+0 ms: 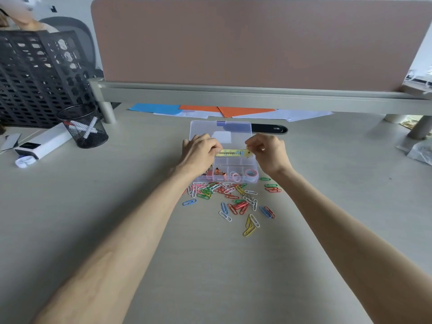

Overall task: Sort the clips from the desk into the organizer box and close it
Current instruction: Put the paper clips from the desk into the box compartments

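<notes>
A clear plastic organizer box (253, 181) stands open in the middle of the desk, its lid (203, 127) tilted back. A yellow strip with blue dots (232, 152) lies across the box's back row. My left hand (199, 153) pinches the strip's left end and my right hand (268, 152) pinches its right end. The front compartments hold orange binder clips (218, 175), pink rings (235, 176) and a tape roll (251, 173). Several coloured paper clips (230, 198) lie scattered on the desk just in front of the box.
A black mesh pen cup (83, 127) and a white device (44, 145) sit at the left, before a black perforated file rack (37, 76). Blue, orange and white paper sheets (210, 111) lie under the divider rail (233, 97). A black flat object (271, 129) lies behind the box.
</notes>
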Demonstrator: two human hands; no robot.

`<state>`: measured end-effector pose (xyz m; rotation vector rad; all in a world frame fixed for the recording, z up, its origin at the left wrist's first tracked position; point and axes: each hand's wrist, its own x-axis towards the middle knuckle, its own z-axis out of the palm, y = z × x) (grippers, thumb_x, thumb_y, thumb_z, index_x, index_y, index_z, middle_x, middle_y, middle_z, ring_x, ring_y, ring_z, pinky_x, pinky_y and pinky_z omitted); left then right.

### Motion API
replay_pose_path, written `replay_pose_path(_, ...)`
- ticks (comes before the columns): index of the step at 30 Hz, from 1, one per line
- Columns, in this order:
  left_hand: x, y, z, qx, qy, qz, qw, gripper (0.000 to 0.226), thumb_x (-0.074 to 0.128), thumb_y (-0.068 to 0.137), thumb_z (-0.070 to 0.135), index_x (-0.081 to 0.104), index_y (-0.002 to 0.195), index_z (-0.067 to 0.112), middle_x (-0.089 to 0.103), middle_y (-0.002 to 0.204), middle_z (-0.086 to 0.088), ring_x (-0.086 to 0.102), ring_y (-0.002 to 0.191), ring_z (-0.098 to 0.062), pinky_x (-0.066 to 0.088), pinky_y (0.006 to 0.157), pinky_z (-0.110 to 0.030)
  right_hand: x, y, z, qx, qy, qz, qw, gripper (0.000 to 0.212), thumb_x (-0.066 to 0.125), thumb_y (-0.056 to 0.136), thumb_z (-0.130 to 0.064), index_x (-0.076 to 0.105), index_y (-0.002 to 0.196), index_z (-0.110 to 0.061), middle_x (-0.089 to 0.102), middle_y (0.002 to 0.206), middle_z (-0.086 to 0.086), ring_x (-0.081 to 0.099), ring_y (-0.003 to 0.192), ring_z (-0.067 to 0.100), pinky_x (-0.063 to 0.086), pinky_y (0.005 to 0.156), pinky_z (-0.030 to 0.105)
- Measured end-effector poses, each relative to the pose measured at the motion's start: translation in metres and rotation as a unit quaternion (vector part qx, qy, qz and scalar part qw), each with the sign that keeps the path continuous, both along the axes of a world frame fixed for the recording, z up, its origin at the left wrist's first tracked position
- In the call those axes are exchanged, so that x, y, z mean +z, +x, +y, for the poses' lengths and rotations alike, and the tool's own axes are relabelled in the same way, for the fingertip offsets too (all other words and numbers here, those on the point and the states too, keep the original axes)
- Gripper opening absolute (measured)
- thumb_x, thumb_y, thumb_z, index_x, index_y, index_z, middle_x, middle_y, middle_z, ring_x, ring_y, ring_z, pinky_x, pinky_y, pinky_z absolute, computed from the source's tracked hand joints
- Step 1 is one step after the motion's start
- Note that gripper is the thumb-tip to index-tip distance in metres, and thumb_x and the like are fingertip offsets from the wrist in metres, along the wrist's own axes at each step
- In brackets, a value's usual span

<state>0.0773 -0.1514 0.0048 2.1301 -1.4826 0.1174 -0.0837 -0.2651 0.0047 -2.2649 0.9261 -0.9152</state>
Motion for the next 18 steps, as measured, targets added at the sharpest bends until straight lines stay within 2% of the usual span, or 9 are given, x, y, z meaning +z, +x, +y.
replay_pose_path(5,0.005,0.002,0.003,-0.022,0.003,-0.027,0.999,0.012,0.052,0.094,0.024,0.064,0.096,0.027,0.06,0.094,0.009,0.049,0.098,-0.018,0.022,0.075,-0.033,-0.002,0.001,-0.003,0.014,-0.006,0.02,1.0,0.029,0.055,0.082,0.009,0.072,0.093,-0.012,0.073,0.092,0.003,0.066,0.087,0.021,0.054,0.083,0.037)
replay_pose_path(8,0.007,0.003,0.003,-0.026,0.026,-0.052,0.998,0.011,0.057,0.092,0.027,0.067,0.091,0.029,0.053,0.09,0.011,0.047,0.099,-0.017,0.021,0.075,-0.033,-0.004,-0.001,-0.002,0.032,-0.062,0.063,0.996,0.035,0.051,0.08,0.013,0.073,0.094,-0.011,0.073,0.095,0.005,0.061,0.096,0.027,0.053,0.082,0.04)
replay_pose_path(13,0.007,0.001,0.003,-0.026,0.027,-0.059,0.998,0.014,0.056,0.093,0.024,0.069,0.093,0.029,0.055,0.094,0.008,0.048,0.101,-0.018,0.022,0.076,-0.033,0.001,-0.009,0.0,0.033,-0.115,0.126,0.985,0.058,0.041,0.061,0.021,0.074,0.093,-0.015,0.07,0.107,0.006,0.049,0.106,0.031,0.045,0.086,0.044)
replay_pose_path(18,0.005,0.0,0.005,-0.026,0.028,-0.061,0.997,0.023,0.049,0.095,0.021,0.07,0.099,0.032,0.059,0.104,0.003,0.048,0.105,-0.019,0.023,0.078,-0.032,-0.001,-0.016,-0.001,0.018,-0.134,0.139,0.981,0.066,0.041,0.061,0.019,0.066,0.113,-0.013,0.07,0.11,0.004,0.047,0.109,0.03,0.044,0.085,0.043)
